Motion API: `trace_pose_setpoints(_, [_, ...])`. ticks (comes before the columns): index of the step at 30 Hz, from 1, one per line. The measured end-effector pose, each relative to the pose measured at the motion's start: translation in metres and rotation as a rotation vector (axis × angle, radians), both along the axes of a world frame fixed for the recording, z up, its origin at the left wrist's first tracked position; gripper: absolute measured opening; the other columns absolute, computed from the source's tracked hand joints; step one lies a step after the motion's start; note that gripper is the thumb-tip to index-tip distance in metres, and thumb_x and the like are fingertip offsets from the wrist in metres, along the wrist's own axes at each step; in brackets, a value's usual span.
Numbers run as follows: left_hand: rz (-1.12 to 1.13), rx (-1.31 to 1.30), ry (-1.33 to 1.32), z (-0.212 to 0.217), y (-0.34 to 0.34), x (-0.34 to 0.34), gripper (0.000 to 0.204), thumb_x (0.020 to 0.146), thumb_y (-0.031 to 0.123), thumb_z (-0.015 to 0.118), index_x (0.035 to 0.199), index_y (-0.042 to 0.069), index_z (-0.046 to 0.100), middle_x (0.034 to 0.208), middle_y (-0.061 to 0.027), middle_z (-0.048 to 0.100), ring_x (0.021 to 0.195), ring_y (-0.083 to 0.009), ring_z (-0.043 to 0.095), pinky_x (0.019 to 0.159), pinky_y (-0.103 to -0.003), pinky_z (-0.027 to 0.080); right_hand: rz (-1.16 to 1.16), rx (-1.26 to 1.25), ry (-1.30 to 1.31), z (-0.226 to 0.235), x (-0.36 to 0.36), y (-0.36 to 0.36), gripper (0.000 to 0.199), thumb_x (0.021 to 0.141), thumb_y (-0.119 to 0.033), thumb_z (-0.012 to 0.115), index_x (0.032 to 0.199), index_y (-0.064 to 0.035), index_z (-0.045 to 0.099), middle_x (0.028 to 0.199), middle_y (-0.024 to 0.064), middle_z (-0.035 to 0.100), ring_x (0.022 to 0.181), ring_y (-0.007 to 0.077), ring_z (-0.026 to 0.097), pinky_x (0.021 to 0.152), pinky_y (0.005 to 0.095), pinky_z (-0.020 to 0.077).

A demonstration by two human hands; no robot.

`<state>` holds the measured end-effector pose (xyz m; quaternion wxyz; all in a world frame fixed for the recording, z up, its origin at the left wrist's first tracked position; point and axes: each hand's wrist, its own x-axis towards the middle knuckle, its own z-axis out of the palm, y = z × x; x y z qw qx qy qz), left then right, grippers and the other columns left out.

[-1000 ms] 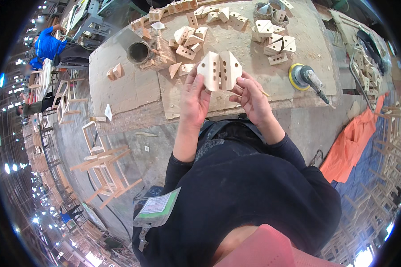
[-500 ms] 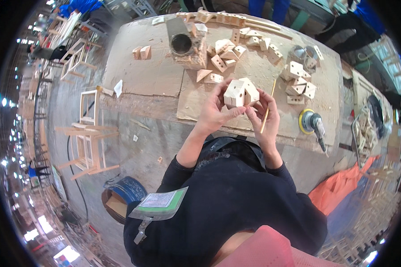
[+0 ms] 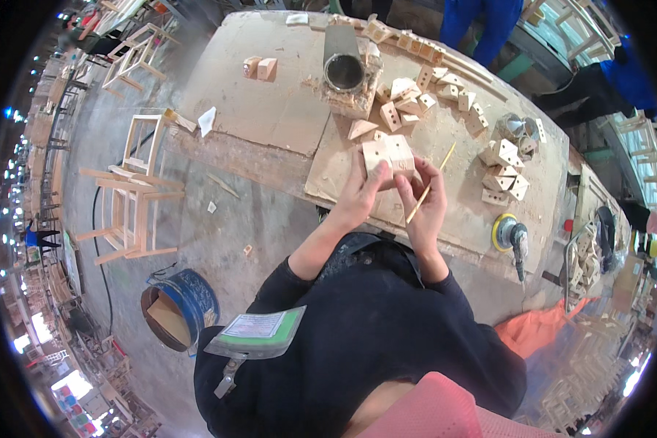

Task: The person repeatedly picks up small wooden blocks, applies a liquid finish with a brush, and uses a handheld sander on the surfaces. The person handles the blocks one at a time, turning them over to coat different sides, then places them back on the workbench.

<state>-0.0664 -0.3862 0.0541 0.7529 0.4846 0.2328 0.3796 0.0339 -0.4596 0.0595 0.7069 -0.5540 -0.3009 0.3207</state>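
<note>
Two pale wooden corner blocks are held side by side in front of me, above the near edge of the workbench (image 3: 259,117). My left hand (image 3: 355,196) is closed around the left wooden block (image 3: 374,153), which has a drilled hole in its face. Fingers of my right hand (image 3: 427,208) close on the right wooden block (image 3: 399,152), whose near face carries a mark. A thin wooden stick (image 3: 445,162) also sits between my right fingers and slants up over the bench. Just beyond my hands lies a triangular wooden block (image 3: 361,129).
Several drilled blocks (image 3: 407,95) are piled at mid-bench, with another pile (image 3: 502,171) to the right. A disc sander (image 3: 515,239) lies near the right front edge. A grey metal container (image 3: 343,45) stands farther back. Wooden frames (image 3: 128,208) and a blue drum (image 3: 193,299) stand left on the floor.
My view has shifted, so the bench appears turned. The two blocks have been tilted in my hands and now show different faces. Both hands keep hold of them.
</note>
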Motion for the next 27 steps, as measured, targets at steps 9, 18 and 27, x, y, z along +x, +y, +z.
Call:
trace_pose_setpoints(9, [-0.116,-0.045,0.226,-0.049,0.024,-0.001,0.059,0.090,0.036,0.065,0.129,-0.002,0.042,0.116,-0.0106,0.059,0.104,-0.0154,0.056,0.089,-0.031,0.046,-0.028,-0.120,-0.098,-0.036,0.021,0.001,0.020,0.089,-0.005,0.065,0.101,0.0006,0.050,0.120,0.0170,0.058,0.098,0.0161,0.062,0.082,0.0276,0.0526])
trace_pose_setpoints(18, [-0.181,0.127,0.631,-0.140,0.020,0.028,0.046,0.075,0.024,0.081,0.103,-0.005,0.060,0.089,-0.0137,0.070,0.083,-0.0166,0.068,0.073,-0.031,0.053,-0.234,-0.445,-0.122,-0.140,0.030,-0.022,0.027,0.087,-0.016,0.069,0.107,-0.0009,0.058,0.101,0.0141,0.067,0.091,0.0198,0.066,0.076,0.0297,0.0523])
trace_pose_setpoints(27, [0.207,0.535,0.685,-0.140,0.029,0.001,0.033,0.084,0.032,0.065,0.102,0.004,0.062,0.075,-0.0163,0.065,0.072,-0.0344,0.064,0.065,-0.043,0.050,-0.260,-0.552,-0.678,-0.126,0.025,-0.020,0.024,0.088,-0.018,0.066,0.107,-0.0026,0.063,0.099,0.0086,0.066,0.091,0.0201,0.061,0.080,0.0332,0.0479])
